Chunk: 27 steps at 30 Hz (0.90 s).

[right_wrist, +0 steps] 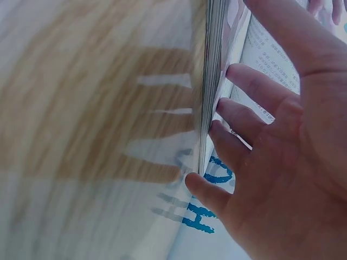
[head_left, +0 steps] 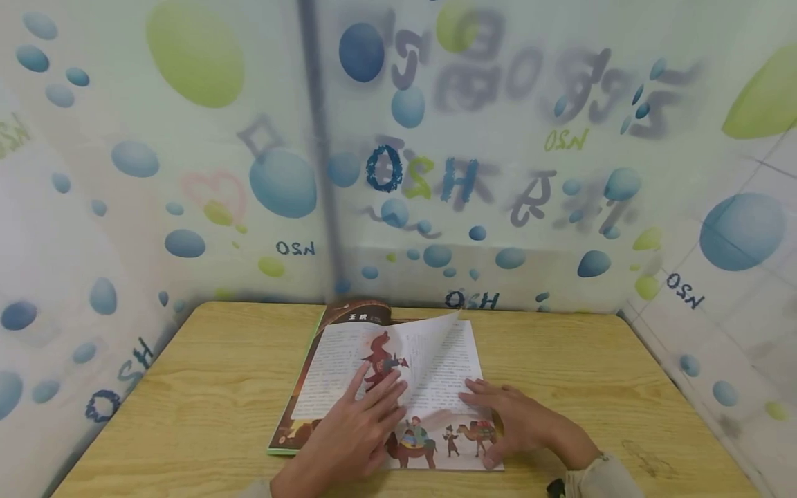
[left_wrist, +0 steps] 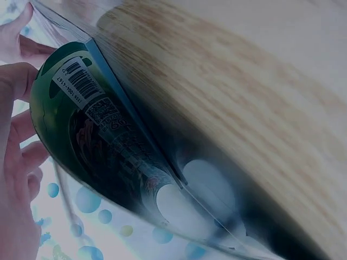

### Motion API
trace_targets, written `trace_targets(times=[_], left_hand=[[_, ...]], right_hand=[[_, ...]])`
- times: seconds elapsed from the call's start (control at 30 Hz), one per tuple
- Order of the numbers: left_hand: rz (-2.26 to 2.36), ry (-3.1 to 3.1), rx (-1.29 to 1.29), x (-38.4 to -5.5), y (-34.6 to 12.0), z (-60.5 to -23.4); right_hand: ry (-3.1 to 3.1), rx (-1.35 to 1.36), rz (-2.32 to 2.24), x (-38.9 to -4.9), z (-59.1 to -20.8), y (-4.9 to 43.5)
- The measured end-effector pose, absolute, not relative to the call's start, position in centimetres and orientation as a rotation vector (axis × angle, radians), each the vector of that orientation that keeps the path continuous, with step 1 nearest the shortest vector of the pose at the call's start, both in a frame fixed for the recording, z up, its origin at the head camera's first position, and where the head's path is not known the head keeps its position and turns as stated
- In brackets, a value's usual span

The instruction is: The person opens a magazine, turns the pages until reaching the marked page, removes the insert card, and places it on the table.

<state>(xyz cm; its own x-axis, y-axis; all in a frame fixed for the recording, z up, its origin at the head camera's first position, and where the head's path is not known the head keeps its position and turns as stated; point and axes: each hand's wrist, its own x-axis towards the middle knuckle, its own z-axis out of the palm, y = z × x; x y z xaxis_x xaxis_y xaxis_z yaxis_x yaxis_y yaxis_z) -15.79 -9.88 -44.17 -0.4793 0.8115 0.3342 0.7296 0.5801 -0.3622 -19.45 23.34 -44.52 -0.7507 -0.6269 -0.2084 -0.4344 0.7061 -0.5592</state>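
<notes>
Left grip (head_left: 358,429) and right grip (head_left: 523,420) spread on the magazine (head_left: 336,353), lower centre! Its barcode (left_wrist: 85,85) reads "ISSN"; mirrored "H2O" (head_left: 420,178) above.

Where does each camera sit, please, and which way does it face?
Head: on the head, facing forward and down at the open magazine on the wooden table; left hand, right hand and sleeves show.
Left wrist: on that wrist, facing the magazine's barcoded back cover; parts of both hands show.
Right wrist: on that wrist, facing the page edges; the right hand shows large, some left hand too.
Shared: both wrist views show magazine and table.
</notes>
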Motion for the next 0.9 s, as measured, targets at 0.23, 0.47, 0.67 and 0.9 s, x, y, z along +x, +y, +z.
trace_targets(times=[0.23, 0.47, 0.67, 0.9], left_hand=[[0.268, -2.351, -1.239, -15.76, -9.83, -44.19], [0.249, -2.364, -1.213, -15.86, -9.61, -44.21], [0.272, -2.492, -1.165, -15.69, -9.46, -43.99], [0.252, -2.584, -1.129, -15.60, -9.47, -43.92]], right_hand=[[2.552, -0.849, -0.681, -19.43, -44.79, 23.39], [2.558, -0.868, -0.682, -19.52, -44.91, 23.48], [2.569, -0.879, -0.675, -19.55, -44.98, 23.51], [2.576, -0.884, -0.674, -19.43, -44.94, 23.52]])
